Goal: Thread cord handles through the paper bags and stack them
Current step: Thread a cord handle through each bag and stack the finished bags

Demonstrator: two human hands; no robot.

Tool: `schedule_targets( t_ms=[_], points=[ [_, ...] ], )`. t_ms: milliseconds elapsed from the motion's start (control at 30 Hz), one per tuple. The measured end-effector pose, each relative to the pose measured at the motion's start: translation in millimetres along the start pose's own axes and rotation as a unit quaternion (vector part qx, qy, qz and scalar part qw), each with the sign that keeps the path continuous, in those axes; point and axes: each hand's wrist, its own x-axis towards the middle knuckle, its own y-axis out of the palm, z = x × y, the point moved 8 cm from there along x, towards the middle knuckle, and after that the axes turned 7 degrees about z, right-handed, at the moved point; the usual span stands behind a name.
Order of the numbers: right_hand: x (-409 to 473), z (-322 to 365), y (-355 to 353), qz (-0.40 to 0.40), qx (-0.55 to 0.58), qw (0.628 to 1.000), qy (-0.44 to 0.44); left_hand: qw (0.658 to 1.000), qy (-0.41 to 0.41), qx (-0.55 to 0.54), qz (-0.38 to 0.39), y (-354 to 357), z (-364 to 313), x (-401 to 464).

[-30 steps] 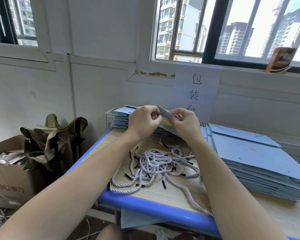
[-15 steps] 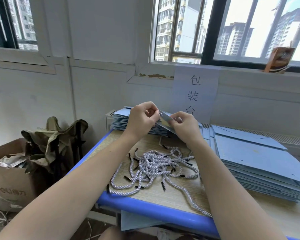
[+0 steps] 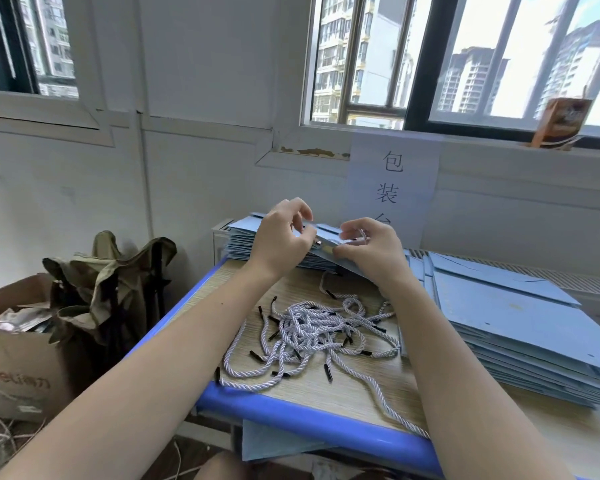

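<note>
Over the last second both hands have sunk a little from where they worked above the far end of the desk [image 3: 291, 415], and the folded paper bag [image 3: 329, 252] they hold now lies lower and flatter, almost resting on the stack of bags [image 3: 243, 242] at the back. The left hand [image 3: 279, 237] has shifted its grip: its fingers are curled, the thumb and forefinger pinching at the bag's near edge where a small dark cord tip shows. The right hand [image 3: 371, 249] holds the bag from the other side and pinches a cord handle [image 3: 359, 234], a short loop of which stands above its fingers, clearer than before. My reading is that the cord end is being fed through a hole in the bag's top edge, though the hole itself is hidden. The loose cords [image 3: 312, 336] lie tangled in the middle of the desk, apparently untouched, and the large pile of flat bags [image 3: 520, 327] sits to the right, so plenty of threading remains.
</note>
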Motion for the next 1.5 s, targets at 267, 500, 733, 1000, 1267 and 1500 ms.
schedule_targets(
  t_ms=[267,500,733,1000,1267,1500],
  points=[
    [-1,4,-5,-0.03,-0.023,0.999,-0.024,0.994,0.024,0.056,0.096,20,1,-2],
    [-3,-3,-9,-0.006,0.199,0.979,0.049,0.987,-0.052,0.029,0.15,26,11,-5],
    [-7,11,-9,0.011,0.244,0.97,0.017,0.981,-0.04,0.086,0.169,32,7,-7],
    [-6,9,-12,-0.007,0.322,0.946,0.038,0.974,0.035,0.1,0.202,42,1,-10],
    [-4,-11,-23,-0.072,0.193,0.976,0.077,0.961,-0.004,0.246,0.129,20,-2,-6],
    [-7,-6,-30,-0.127,-0.171,0.975,0.06,0.953,-0.043,0.283,0.102,13,7,-3]
  ],
)
